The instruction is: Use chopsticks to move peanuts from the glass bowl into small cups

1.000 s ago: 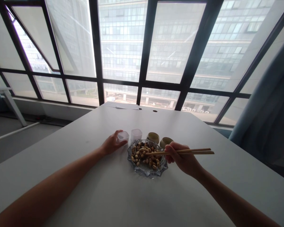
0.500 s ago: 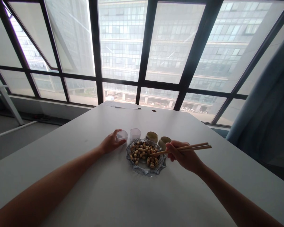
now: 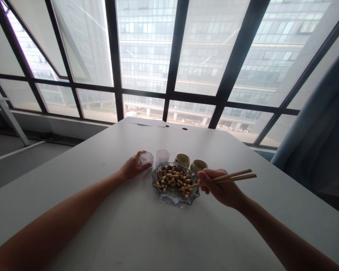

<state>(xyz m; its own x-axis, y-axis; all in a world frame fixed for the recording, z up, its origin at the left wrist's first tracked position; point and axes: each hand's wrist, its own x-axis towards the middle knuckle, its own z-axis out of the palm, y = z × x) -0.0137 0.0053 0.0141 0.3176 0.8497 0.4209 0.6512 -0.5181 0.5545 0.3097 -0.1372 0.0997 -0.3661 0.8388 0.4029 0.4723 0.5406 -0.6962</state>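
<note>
My left hand (image 3: 135, 166) is curled around the left side of a translucent plastic cup (image 3: 147, 159) standing on the table. A second translucent cup (image 3: 162, 156) stands just right of it. In my right hand (image 3: 219, 184) is a pair of chopsticks (image 3: 228, 177), their tips down in a scalloped glass bowl (image 3: 180, 202). Peanuts and other nuts (image 3: 173, 176) fill mainly the back and sides of the bowl; its front bottom shows bare glass. Whether the tips pinch a nut I cannot tell. Behind the bowl sit two olive-coloured round cups (image 3: 182, 159), the right one partly behind my right hand.
All of this stands on a white table (image 3: 115, 226). Sheets of paper (image 3: 149, 123) and two dark round holes lie near its far edge. Beyond are large dark-framed windows (image 3: 172, 67). A blue-grey curtain (image 3: 313, 113) hangs at the right.
The chopstick tips have shifted forward and down toward the front of the bowl, and the nuts on its right side lie differently. My left hand stays on the cup. The view has tilted slightly.
</note>
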